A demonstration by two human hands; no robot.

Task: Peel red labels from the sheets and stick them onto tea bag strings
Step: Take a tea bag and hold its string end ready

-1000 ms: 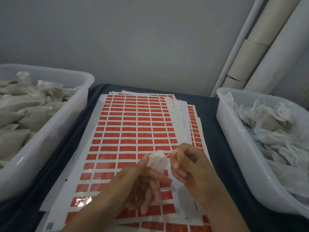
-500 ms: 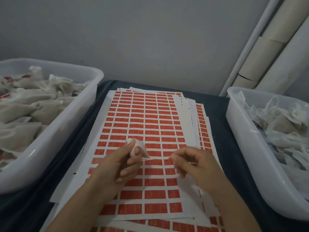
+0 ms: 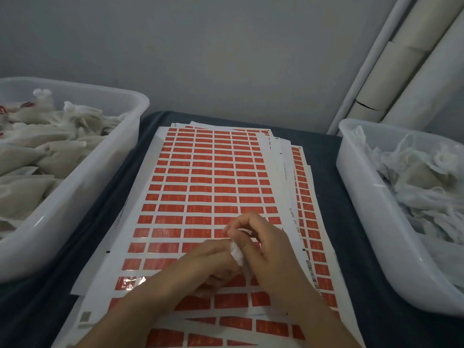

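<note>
Nearest the camera, both forearms reach in over the sheets [image 3: 200, 177] of red labels [image 3: 173, 233], which lie in a loose stack down the middle of the dark bench [image 3: 351, 222]. The stack's lower edges run out of view at the bottom; on the left its edge sits close to the left bin, with only a narrow strip of bare bench between, and on the right a somewhat wider strip of bench separates it from the right bin. Beyond the far edge of the stack a short band of bench shows before the grey wall [image 3: 200, 59].

The left hand [image 3: 213, 262] is curled loosely closed, fingers folded under, and grips a small white tea bag [image 3: 236, 253] at its fingertips. The right hand [image 3: 266, 249] is just beside it and touching the same tea bag, its thumb and forefinger pinched together above the bag; whether a string or label sits in that pinch is too small to tell. Both hands hover low over the lower middle of the top sheet.

To the left, a white plastic bin [image 3: 82, 204] is heaped with tea bags [image 3: 50, 156], a few showing red tags at the far left. To the right, a second white bin [image 3: 371, 222] holds a looser tangle of tea bags [image 3: 421, 182]. Behind it, pale tubes [image 3: 411, 71] lean against the wall in the corner.
</note>
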